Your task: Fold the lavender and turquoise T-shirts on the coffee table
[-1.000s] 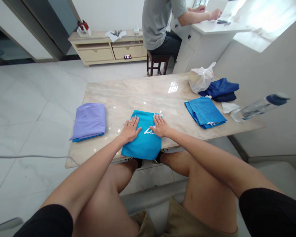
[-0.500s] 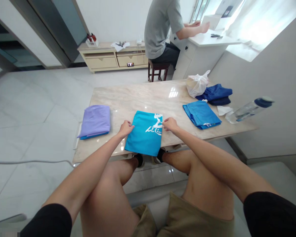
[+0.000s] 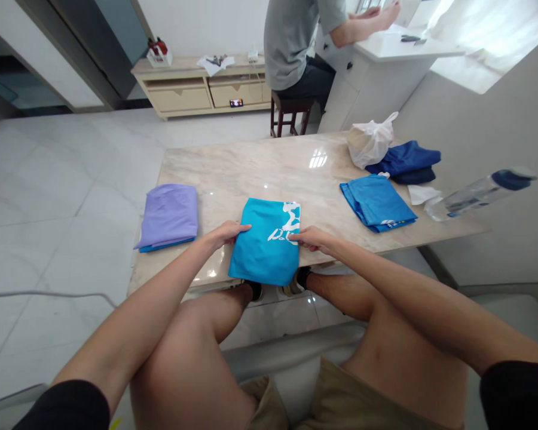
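A folded turquoise cloth, looking like a T-shirt (image 3: 262,248) with white lettering, lies at the front edge of the marble-topped table (image 3: 237,170), its lower part reaching past the edge. My left hand (image 3: 229,232) grips its left side, thumb on top and fingers beneath. On the right side my right hand (image 3: 312,237) pinches it the same way, thumb over the lettering. A folded purple cloth (image 3: 170,212) rests on a blue one to the left. To the right lies a folded blue cloth (image 3: 376,202).
Behind the blue cloth sit a white plastic bag (image 3: 370,143) and dark blue cloth (image 3: 410,160). A clear bottle (image 3: 479,194) with a blue lid stands at the table's right end, beside a white paper (image 3: 424,194). Across the room a person (image 3: 291,48) sits on a stool.
Both hands have shifted from the cloth's side edges to a firmer hold, thumbs on top. My right hand has come slightly lower, and the cloth's lower right corner now bends.
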Demonstrator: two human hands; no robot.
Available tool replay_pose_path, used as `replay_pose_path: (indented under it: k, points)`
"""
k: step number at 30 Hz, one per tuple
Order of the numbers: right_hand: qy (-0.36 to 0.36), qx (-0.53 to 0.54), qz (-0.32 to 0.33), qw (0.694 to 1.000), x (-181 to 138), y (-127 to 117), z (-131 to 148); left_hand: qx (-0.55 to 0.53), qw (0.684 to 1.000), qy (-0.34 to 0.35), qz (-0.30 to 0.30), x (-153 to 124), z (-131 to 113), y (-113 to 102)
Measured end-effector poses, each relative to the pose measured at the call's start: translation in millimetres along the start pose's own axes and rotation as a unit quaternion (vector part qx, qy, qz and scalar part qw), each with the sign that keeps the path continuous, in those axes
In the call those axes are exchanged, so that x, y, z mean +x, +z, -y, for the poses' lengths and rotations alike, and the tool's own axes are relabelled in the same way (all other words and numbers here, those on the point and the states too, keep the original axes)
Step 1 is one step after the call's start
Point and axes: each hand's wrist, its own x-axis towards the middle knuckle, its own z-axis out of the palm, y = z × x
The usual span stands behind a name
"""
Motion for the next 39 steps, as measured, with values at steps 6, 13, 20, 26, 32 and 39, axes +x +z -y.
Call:
replay_pose_path:
  k: [6,13,20,26,32,39]
  points:
    - [-0.045,0.041,-0.023,0.998,-7.9,-20.0,0.5,0.007,0.999,0.044,0.023,-21.1,-5.0,-13.3]
    - [-0.261,0.117,-0.09,0.954,-32.7,-59.4,31.3,-0.033,0.976,0.207,-0.053,-61.8,-34.4,-25.7]
    - [-0.42,0.089,-0.269,0.862,-51.8,-81.7,57.1,-0.061,0.909,0.356,-0.209,-86.2,-66.3,-23.2]
    - [-0.528,0.083,-0.288,0.795,-72.3,-81.6,61.1,-0.045,0.835,0.49,-0.246,-89.6,-74.2,-22.0]
    - [-0.471,0.169,-0.228,0.835,-65.7,-65.8,57.4,-0.044,0.841,0.499,-0.204,-75.7,-64.8,-21.4]
    - [-0.255,0.132,-0.145,0.947,-24.9,-46.2,40.7,0.028,0.924,0.306,-0.226,-27.8,-29.6,-12.1]
